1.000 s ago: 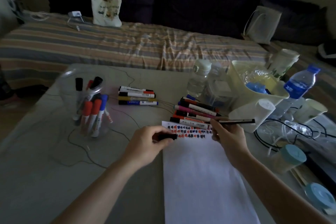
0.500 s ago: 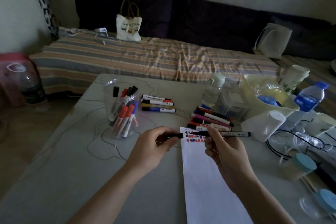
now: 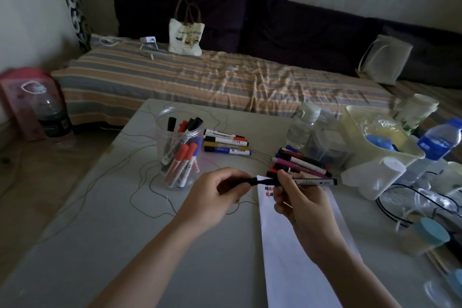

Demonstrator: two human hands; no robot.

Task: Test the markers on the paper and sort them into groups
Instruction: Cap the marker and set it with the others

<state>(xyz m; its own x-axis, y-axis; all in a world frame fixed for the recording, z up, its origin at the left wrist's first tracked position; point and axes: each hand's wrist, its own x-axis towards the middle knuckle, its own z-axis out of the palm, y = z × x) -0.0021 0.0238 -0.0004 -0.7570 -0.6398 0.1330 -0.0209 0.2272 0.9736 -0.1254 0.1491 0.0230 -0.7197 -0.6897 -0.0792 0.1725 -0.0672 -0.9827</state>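
Left hand (image 3: 215,195) pinches black cap (image 3: 241,182), right hand (image 3: 298,199) grips marker (image 3: 310,181); 2 sorted piles lie beyond the paper (image 3: 295,252), jar (image 3: 178,147) markers apparently untested.

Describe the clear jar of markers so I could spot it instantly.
On the grey table before the striped bed, look left of the person's left hand. The clear jar stands upright there, its markers poking out, while the neighbouring marker groups lie flat on the table.
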